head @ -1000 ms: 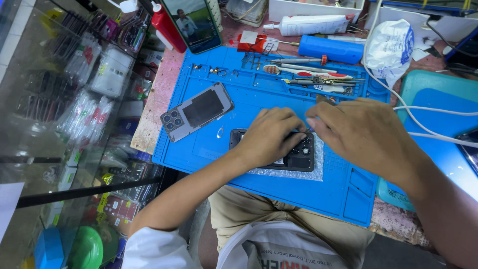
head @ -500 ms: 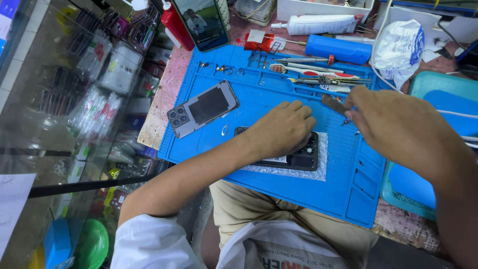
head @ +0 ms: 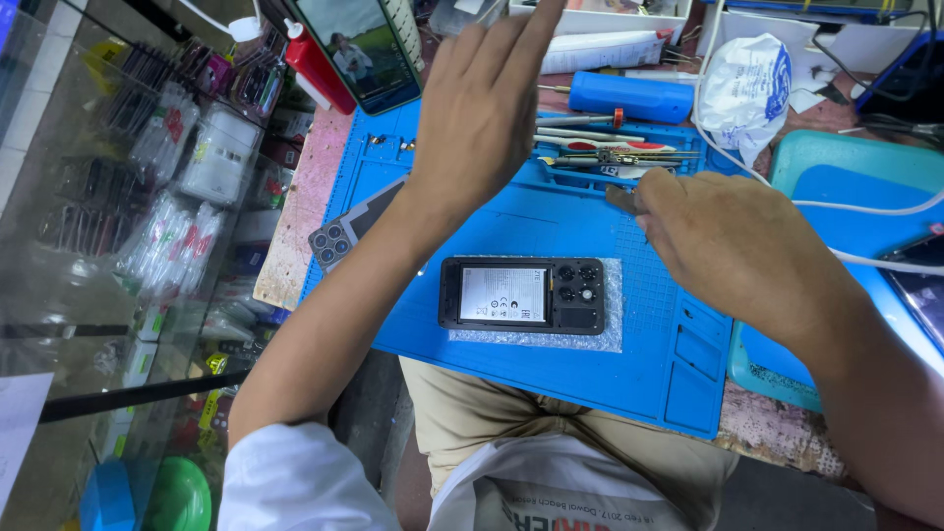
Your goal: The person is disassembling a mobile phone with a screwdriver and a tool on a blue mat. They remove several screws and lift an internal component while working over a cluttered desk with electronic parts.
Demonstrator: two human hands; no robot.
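View from above a repair desk [head: 295, 221] covered by a blue work mat [head: 551, 221]. At the mat's centre lies an opened phone [head: 521, 295], its back removed so a white-labelled battery and camera modules show, resting flat on a pale textured pad [head: 610, 329]. Neither hand touches it.

The left hand [head: 487, 103] is raised at about 12 o'clock from the phone, fingers straight and spread loosely, released and holding nothing. Under its forearm, at about 10 o'clock from the phone, a removed grey back cover [head: 344, 231] with four camera openings lies tilted on the mat's edge.

The right hand [head: 733, 246] hovers at about 2 o'clock from the phone, knuckles up and fingers curled; a dark tip shows at its fingertips, but it cannot be told what, if anything, it is grasping.

Just beyond it, a tray of tweezers and tools [head: 610, 152] sits along the mat's far side, with a blue cylinder [head: 629, 95] behind. A second phone with a lit screen [head: 359, 49] stands at 11 o'clock beside a red bottle [head: 320, 69]. A white plastic bag [head: 742, 93] lies at 1 o'clock.
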